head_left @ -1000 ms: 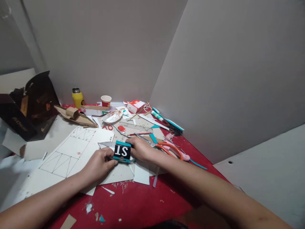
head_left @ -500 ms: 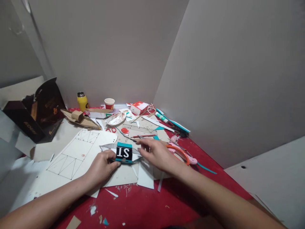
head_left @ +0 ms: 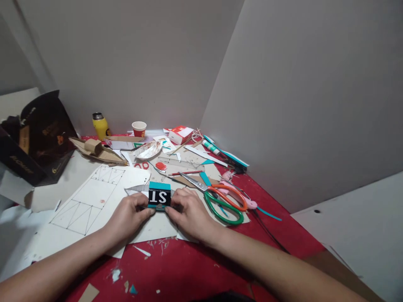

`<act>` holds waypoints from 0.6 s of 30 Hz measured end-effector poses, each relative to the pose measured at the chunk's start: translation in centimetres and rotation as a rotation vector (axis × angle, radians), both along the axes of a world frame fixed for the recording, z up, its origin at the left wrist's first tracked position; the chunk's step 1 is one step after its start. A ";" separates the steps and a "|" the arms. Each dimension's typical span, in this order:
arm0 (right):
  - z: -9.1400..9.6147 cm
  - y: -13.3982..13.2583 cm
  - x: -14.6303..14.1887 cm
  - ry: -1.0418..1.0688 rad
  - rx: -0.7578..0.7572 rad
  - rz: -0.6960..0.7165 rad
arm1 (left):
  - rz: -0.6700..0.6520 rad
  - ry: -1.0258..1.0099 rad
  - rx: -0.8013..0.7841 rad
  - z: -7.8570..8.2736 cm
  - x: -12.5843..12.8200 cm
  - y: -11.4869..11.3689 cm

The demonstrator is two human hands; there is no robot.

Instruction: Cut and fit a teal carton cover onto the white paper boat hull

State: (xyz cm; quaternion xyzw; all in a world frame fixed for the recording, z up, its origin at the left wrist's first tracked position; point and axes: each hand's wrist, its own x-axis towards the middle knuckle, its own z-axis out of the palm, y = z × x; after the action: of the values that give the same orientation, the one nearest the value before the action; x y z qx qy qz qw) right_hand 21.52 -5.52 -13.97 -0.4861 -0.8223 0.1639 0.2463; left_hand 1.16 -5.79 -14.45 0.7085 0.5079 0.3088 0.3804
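Observation:
A small black card piece with white letters "ST" and teal edges (head_left: pixel 159 195) stands on grey cardboard at the middle of the red table (head_left: pixel 195 268). My left hand (head_left: pixel 129 216) pinches its left side, fingers closed. My right hand (head_left: pixel 189 214) grips its right side, fingers curled against it. A grey pointed card shape (head_left: pixel 135 189) sticks out to the left behind the piece. Scissors with one orange and one green handle (head_left: pixel 225 200) lie just right of my right hand.
A white sheet with drawn lines (head_left: pixel 91 199) lies to the left. Behind are a cardboard boat model (head_left: pixel 97 152), yellow bottle (head_left: pixel 98 124), paper cup (head_left: pixel 139 128), red-white box (head_left: pixel 180 134), glue stick (head_left: pixel 210 147), ruler and scraps. A dark box (head_left: pixel 37 138) stands far left. Grey walls close the right.
My right hand came back from the scissors side and closed on the right side of the "ST" piece. My left hand kept its hold. The scissors now lie uncovered.

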 end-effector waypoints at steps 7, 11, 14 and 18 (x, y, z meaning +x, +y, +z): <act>0.1 0.1 0.3 -0.019 -0.023 0.032 | -0.002 0.001 -0.024 -0.1 0.0 0.1; 0.2 0.0 0.3 -0.048 -0.023 0.063 | -0.001 -0.025 -0.047 -0.1 0.0 0.0; 0.2 0.1 0.4 -0.049 -0.021 0.071 | 0.000 -0.054 -0.071 0.3 0.0 -0.1; 0.0 0.3 0.5 -0.053 -0.027 0.080 | 0.002 -0.116 -0.159 0.8 0.2 -0.3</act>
State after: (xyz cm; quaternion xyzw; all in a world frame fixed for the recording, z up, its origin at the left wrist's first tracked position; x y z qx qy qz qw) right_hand 22.03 -5.20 -13.96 -0.4603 -0.8451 0.1719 0.2109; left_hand 1.34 -6.14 -13.65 0.6564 0.5087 0.3082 0.4641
